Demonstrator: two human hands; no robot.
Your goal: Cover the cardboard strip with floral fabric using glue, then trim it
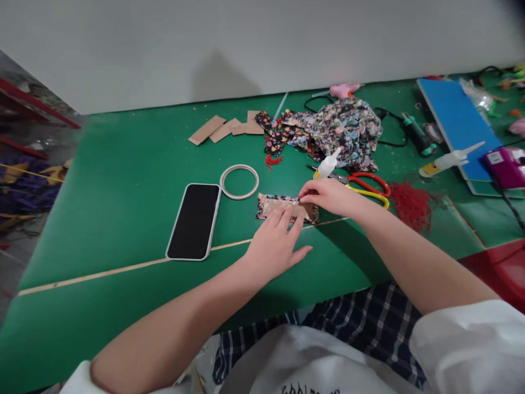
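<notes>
A small strip of brown cardboard [304,210] lies on a piece of dark floral fabric [262,200] on the green table. My left hand [275,238] rests on the cardboard with its fingers stretched out and thumb apart. At the far right edge of the fabric, my right hand [324,194] has its thumb and fingertips pinched together at the border. Just beyond it lie scissors [369,186] with red and yellow handles and a white glue bottle [328,164], partly behind the hand.
A phone [194,221] and a roll of tape [239,181] lie on the left. Cardboard pieces [207,130] and bunched floral fabric [340,128] are at the back. Red threads [410,207], another glue bottle [449,161] and a blue board [459,120] occupy the right.
</notes>
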